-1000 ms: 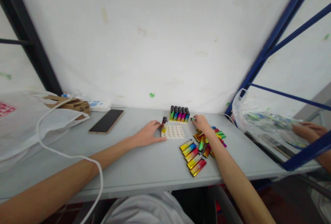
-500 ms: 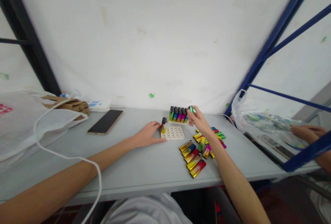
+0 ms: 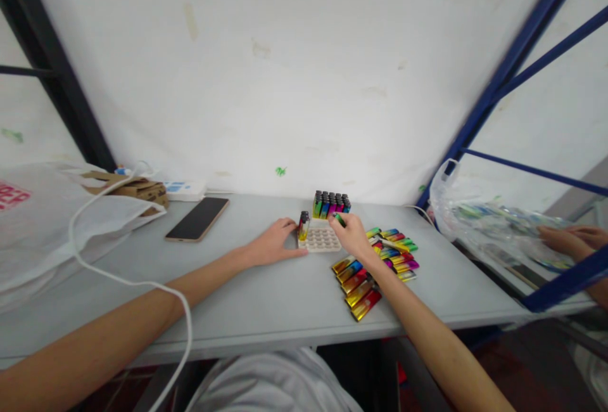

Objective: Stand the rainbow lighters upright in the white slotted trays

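Note:
My left hand (image 3: 273, 244) rests on the table at the left end of a white tray (image 3: 325, 240) with rows of round holes. Its thumb and fingers are spread, touching or nearly touching the tray's edge. A couple of lighters (image 3: 304, 227) stand upright in the tray's left end, beside my fingertips. Over the tray's right side, my right hand (image 3: 354, 233) pinches a green lighter (image 3: 338, 218), held tilted. Behind the tray stands a block of upright, multicoloured lighters (image 3: 324, 205). Below my right wrist lie many loose lighters (image 3: 354, 282), partly hidden by the forearm.
A phone (image 3: 198, 219) lies on the left of the table (image 3: 266, 310), near a white plastic bag (image 3: 42, 228) and a cardboard box (image 3: 137, 190). A white cable (image 3: 133, 281) crosses above my left forearm. Beyond the blue frame (image 3: 479, 108), another person's hands (image 3: 565, 241) hold clear plastic.
My right hand has moved left and down with the green lighter, from beside the rear block to over the tray. My left hand stays at the tray's left end.

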